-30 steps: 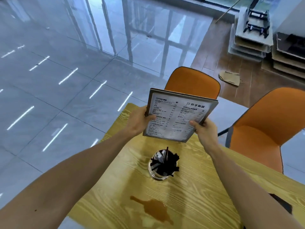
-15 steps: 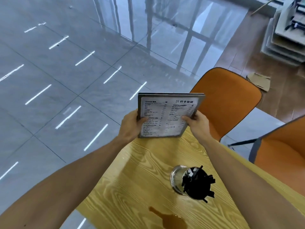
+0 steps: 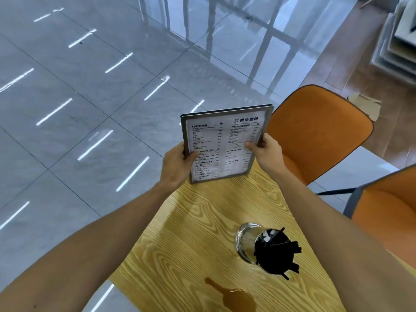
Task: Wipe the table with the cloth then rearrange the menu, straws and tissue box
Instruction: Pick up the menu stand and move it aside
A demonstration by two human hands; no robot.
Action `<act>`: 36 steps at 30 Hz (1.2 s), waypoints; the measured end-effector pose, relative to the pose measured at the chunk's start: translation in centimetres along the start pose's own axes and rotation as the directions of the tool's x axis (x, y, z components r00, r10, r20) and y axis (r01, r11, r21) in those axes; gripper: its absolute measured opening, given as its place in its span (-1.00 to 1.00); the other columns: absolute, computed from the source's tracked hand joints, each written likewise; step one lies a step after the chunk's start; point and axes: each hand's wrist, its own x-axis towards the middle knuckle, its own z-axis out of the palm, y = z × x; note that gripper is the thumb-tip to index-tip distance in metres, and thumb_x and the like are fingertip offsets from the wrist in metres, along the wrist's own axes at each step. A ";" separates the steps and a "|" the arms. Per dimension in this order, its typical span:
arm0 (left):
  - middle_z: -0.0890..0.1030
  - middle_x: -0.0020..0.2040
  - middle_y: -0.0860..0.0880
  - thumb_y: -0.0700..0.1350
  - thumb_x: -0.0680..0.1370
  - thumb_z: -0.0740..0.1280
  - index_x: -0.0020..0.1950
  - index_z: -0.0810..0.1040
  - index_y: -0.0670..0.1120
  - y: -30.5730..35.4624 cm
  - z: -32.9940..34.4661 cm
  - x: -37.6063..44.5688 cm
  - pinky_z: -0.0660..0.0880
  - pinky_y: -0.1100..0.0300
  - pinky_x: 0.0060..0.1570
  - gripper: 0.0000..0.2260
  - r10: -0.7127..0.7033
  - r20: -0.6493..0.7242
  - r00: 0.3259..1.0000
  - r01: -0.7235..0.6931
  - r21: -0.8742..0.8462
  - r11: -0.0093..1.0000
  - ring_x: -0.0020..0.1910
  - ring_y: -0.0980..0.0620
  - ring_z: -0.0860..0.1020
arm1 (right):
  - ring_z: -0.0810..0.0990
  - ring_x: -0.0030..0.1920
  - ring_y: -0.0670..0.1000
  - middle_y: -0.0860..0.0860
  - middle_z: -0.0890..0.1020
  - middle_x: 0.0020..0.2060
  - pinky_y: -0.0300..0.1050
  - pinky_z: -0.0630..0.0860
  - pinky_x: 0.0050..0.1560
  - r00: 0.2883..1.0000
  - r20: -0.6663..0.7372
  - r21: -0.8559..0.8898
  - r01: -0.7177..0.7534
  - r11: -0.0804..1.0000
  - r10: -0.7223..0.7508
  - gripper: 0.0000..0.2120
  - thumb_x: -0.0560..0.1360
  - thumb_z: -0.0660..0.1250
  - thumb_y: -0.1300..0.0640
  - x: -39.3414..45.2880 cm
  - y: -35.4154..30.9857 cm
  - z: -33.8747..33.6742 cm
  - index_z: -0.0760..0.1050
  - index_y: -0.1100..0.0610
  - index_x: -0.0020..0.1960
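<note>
I hold a framed menu [image 3: 221, 143] upright over the far corner of the yellow wooden table [image 3: 191, 233]. My left hand [image 3: 176, 167] grips its left edge and my right hand [image 3: 266, 152] grips its right edge, thumbs on the printed face. A glass of black straws [image 3: 267, 249] stands on the table nearer to me, to the right. A brown liquid spill [image 3: 234, 297] lies on the wood near the bottom of the view. No cloth or tissue box is in view.
An orange chair [image 3: 315, 131] stands just beyond the table's far corner, and a second orange chair [image 3: 387, 212] stands at the right side. Glossy grey floor tiles [image 3: 78, 109] spread to the left. Stacked boards [image 3: 396, 41] lie at the top right.
Both hands have carried the menu toward the table's far left corner. The view swung left and down, so the straw glass and spill shifted right and lower in frame.
</note>
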 end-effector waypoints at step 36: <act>0.50 0.41 -0.08 0.18 0.54 0.39 0.47 0.41 -0.08 12.7 11.8 -20.6 0.41 0.07 0.34 -0.41 0.202 0.340 0.918 -0.265 0.150 0.952 0.37 -0.01 0.46 | 0.58 0.20 0.07 0.07 0.55 0.31 0.11 0.56 0.20 0.993 -0.076 -0.109 -0.100 0.989 0.092 -0.45 0.54 0.42 -0.12 -26.3 9.4 -18.1 0.43 0.00 0.47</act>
